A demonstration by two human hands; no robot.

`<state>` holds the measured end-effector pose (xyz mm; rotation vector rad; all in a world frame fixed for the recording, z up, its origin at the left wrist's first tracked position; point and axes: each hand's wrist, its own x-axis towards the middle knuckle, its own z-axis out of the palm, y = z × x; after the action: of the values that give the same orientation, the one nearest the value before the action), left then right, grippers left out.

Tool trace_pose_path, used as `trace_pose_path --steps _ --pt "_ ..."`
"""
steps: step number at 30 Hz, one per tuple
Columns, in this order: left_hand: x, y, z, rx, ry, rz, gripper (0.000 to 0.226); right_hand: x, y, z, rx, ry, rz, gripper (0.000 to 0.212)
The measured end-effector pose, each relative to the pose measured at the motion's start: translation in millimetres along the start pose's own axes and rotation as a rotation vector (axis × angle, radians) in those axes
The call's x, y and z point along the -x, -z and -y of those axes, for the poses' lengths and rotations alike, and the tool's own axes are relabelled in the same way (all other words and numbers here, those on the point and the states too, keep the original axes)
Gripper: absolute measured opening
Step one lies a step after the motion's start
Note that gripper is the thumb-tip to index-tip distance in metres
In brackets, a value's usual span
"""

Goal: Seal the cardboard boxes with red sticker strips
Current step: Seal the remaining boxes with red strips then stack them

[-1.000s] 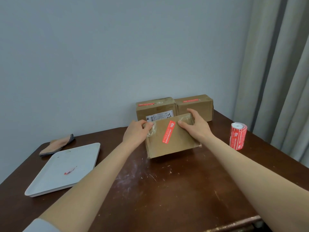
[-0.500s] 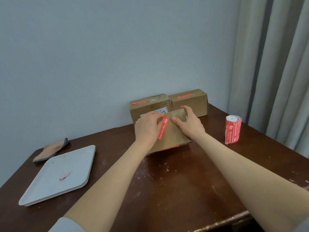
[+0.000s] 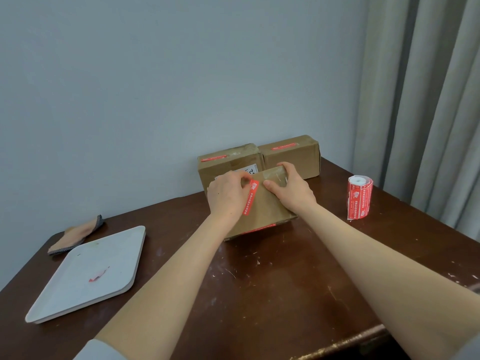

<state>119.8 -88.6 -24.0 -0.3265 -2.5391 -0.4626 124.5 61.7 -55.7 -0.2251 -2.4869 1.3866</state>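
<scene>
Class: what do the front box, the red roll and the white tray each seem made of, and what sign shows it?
The front box: matte brown cardboard, with glossy clear tape across it. The red roll: probably printed sticker paper wound on a white core. The white tray: smooth, faintly shiny, likely plastic; could be coated metal.

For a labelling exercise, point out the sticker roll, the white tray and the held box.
sticker roll (image 3: 360,197): head view, red printed side.
white tray (image 3: 78,294): head view, bare flat surface.
held box (image 3: 265,209): head view, brown top face.
</scene>
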Motion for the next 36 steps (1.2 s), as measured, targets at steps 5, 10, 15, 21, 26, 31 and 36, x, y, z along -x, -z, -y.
trace_pose_path --steps 5,10,15,21,26,31,36 --pt "-2.9 -1.4 -0.1 -0.015 0.014 0.01 0.019 0.6 0.2 -0.2 -0.004 0.005 -0.002 0.063" --pt "-7.1 -0.1 -1.3 -0.01 0.033 0.024 0.016 1.5 -0.6 0.9 -0.007 0.007 0.003 0.059" --pt "-8.7 1.9 -5.1 -0.039 0.048 0.022 0.015 5.7 0.8 2.8 0.001 0.009 0.001 0.059" --pt "-11.5 7.8 -11.4 -0.058 0.075 0.064 0.014 9.3 2.1 5.3 0.003 -0.017 0.001 0.058" --pt "-13.8 12.0 -16.0 -0.111 0.058 0.109 0.014 10.0 3.1 5.2 -0.007 -0.019 0.003 0.059" --pt "-15.6 5.9 -14.8 -0.169 0.041 0.115 0.024 11.0 3.5 4.5 -0.002 -0.018 0.004 0.059" --pt "-10.6 5.4 -14.4 -0.213 -0.007 0.124 0.028 10.3 3.5 4.1 0.004 -0.01 0.003 0.058"
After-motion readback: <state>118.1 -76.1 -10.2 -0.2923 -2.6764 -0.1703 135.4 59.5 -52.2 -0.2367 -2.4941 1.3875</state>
